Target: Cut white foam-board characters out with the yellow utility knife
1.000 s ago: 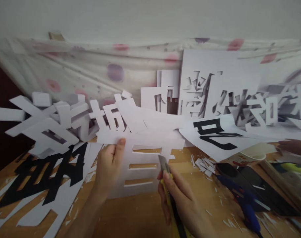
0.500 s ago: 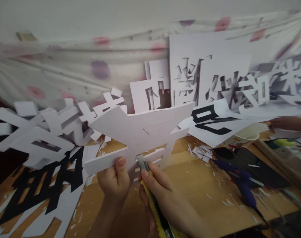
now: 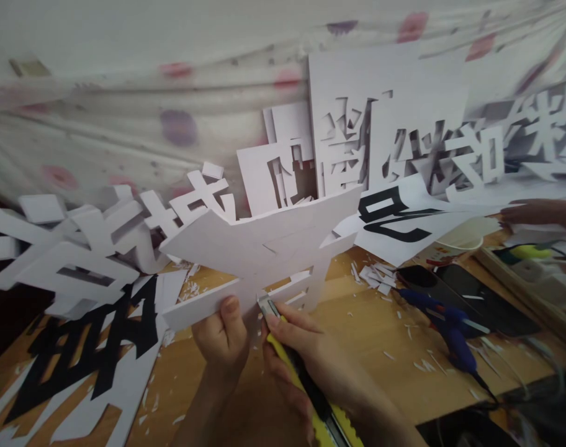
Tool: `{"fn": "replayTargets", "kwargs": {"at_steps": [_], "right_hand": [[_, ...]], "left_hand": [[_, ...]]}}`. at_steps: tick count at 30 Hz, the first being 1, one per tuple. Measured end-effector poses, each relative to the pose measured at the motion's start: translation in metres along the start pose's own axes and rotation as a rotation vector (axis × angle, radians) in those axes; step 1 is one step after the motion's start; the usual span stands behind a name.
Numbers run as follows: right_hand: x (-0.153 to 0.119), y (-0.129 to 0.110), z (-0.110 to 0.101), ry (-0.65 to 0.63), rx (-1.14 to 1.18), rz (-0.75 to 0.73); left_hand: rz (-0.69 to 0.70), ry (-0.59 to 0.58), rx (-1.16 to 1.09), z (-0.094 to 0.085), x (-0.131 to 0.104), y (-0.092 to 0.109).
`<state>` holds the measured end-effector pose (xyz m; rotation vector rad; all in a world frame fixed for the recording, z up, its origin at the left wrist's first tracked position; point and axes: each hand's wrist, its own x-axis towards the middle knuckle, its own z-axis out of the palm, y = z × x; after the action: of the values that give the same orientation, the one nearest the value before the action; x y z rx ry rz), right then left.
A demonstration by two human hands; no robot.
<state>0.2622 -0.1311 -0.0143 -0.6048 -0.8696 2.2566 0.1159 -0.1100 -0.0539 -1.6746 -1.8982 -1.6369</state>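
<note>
My left hand (image 3: 222, 338) grips a white foam board cutout (image 3: 283, 233) by its lower left arm, thumb on the front face. The cutout is shaped like a character, with slots in its lower part. In my right hand (image 3: 306, 347) is a yellow and black utility knife (image 3: 295, 372), held from below on the right. Its blade lies against the cutout near a slot, just right of my left thumb. How deep the tip goes, I cannot tell.
White cut letters (image 3: 87, 248) pile up at left beside a black printed character sheet (image 3: 92, 335). Cut-out boards (image 3: 343, 81) lean at the back. At right lie a blue glue gun (image 3: 445, 326), dark phones (image 3: 488, 301) and foam scraps (image 3: 376, 276). Another person's hand (image 3: 541, 214) rests far right.
The knife and my right hand have shifted slightly, and the blade stays at the cutout. The cutout is tilted a little differently. The whole view has moved slightly.
</note>
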Motion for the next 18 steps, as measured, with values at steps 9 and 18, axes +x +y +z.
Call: {"fn": "replayTargets", "kwargs": {"at_steps": [9,18], "right_hand": [[-0.008,-0.007,-0.010,-0.071,0.132,0.062],[0.003,0.011,-0.014,0.599,-0.605,-0.479]], "left_hand": [[-0.255,-0.061,-0.072,0.002,0.008,0.015],[-0.377,-0.216,-0.163,-0.004,0.005,0.024]]}}
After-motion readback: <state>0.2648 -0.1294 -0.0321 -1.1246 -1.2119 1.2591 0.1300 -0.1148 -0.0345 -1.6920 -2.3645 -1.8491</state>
